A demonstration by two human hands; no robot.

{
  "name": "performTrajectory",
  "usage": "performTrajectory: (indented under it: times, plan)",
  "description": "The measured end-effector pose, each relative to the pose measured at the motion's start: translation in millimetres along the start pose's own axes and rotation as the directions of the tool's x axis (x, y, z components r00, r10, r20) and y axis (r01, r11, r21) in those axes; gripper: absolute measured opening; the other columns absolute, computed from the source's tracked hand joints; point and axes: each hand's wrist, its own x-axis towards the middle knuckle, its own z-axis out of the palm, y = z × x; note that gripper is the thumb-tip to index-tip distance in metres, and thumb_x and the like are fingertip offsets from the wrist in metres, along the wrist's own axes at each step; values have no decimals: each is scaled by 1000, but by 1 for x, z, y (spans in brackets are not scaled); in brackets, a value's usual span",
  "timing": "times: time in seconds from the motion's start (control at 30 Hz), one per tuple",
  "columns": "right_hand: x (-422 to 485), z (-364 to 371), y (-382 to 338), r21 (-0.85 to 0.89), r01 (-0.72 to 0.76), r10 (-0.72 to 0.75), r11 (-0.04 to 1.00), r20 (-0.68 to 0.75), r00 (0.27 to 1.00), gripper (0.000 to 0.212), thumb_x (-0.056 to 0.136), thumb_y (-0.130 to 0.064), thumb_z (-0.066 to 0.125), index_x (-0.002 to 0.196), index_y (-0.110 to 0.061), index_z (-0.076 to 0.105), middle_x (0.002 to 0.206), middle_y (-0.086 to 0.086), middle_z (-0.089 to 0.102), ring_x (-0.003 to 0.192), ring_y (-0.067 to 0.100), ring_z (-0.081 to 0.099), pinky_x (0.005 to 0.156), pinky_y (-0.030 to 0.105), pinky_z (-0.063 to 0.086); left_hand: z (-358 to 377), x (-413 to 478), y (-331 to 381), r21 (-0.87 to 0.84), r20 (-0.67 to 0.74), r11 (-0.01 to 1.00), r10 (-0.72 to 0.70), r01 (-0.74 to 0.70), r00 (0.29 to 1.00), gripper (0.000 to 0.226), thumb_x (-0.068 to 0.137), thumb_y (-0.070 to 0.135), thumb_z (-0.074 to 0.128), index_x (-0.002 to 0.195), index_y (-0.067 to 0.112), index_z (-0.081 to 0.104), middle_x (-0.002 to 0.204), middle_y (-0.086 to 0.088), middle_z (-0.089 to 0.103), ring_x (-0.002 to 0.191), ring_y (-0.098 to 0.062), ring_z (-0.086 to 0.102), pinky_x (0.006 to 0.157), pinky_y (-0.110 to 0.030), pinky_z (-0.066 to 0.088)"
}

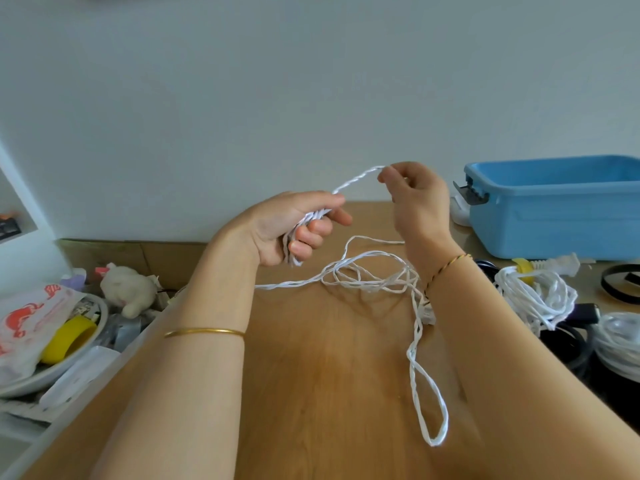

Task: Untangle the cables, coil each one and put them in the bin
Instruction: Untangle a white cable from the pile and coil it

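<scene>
Above the worktop (pixel 311 358), the left hand (pixel 294 230) grips turns of white cable (pixel 356 180), fingers (pixel 306 249) curled round them. The right hand (pixel 419 206) pinches the same strand, seemingly between thumb and forefinger. That span slants up toward the right; slack lies below, between both forearms. The blue bin (pixel 554 216) stands nearest the right hand.

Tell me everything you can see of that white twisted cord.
The white cord looks like thin twisted plastic-coated wire. The left hand grips several gathered turns; the right hand pinches a strand raised between them. The rest lies loosely tangled on the wooden table, one long loop trailing toward the camera.
</scene>
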Motion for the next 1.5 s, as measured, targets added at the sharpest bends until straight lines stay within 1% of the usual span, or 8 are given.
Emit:
performTrajectory:
  times: [0.17, 0.3, 0.57, 0.73, 1.07, 1.3, 1.37, 1.5]
  plan:
    - [-7, 4, 10, -83, -32, 41, 996, 107, 993, 25, 92, -25, 57, 69, -21, 63, 53, -6, 38, 43, 3, 30, 47, 19, 28, -7, -1, 2, -331, 304, 944, 108, -2, 947, 31, 87, 27, 46, 84, 5, 67, 42, 7, 34, 30, 0, 22, 26, -10, 19]
    - [-14, 6, 9, -93, -115, 144, 989, 439, 887, 28, 95, -33, 54, 78, -18, 70, 57, -1, 42, 39, 4, 29, 37, 15, 24, -28, 9, -3, -719, 524, 666, 330, 200, 785, 36, 92, 15, 49, 118, -10, 54, 54, -7, 46, 45, -9, 33, 37, -23, 35]
    - [-29, 10, -1, -334, 167, 171, 928, 777, 606, 25, 97, -15, 46, 111, -9, 66, 56, -2, 48, 43, 6, 35, 43, 15, 31, -37, 9, 3, -843, -339, 287, 374, -456, 863, 28, 100, 16, 36, 105, -6, 53, 57, -1, 51, 44, -10, 50, 50, -24, 52]
    - [-32, 13, -23, -377, 278, 219, 884, 857, 466, 23, 96, -20, 49, 108, -13, 68, 57, 0, 48, 50, 11, 41, 53, 20, 36, -31, 20, -4, -656, -523, 409, 360, -634, 773, 21, 102, 18, 40, 83, 11, 47, 56, 1, 50, 50, -10, 49, 70, -50, 55]
    - [-24, -2, -34, -374, 189, 296, 908, 891, 344, 20, 93, -20, 55, 92, -10, 72, 50, 2, 45, 42, 12, 30, 41, 18, 29, -14, 28, -13, -183, -699, 683, 415, -707, 582, 20, 104, 17, 36, 86, 14, 44, 67, -3, 46, 49, -7, 49, 73, -45, 58]
    - [-9, -6, -37, -369, 336, -17, 866, 652, 758, 9, 80, -8, 65, 81, -11, 73, 59, -4, 55, 51, 4, 46, 57, 20, 42, -5, 26, -15, 595, -428, 714, 670, -369, 607, 13, 99, 8, 39, 92, 0, 47, 67, -5, 49, 51, 1, 54, 56, -15, 54]
    - [-4, -7, -34, -394, 397, -144, 829, 536, 832, 15, 77, -4, 64, 79, -16, 72, 57, -11, 53, 52, 4, 48, 59, 22, 42, -2, 22, -13, 598, -331, 743, 570, -300, 751, 17, 99, 10, 40, 101, -5, 48, 68, -9, 49, 54, -17, 54, 54, -37, 59]
    - [3, -11, -21, -391, 377, -233, 840, 368, 900, 11, 76, -11, 68, 76, -22, 69, 62, -10, 57, 62, 14, 57, 69, 36, 53, 5, 9, -6, 452, -192, 863, 341, -226, 920, 33, 100, 27, 44, 112, -2, 53, 65, -7, 55, 44, -18, 50, 43, -27, 45]
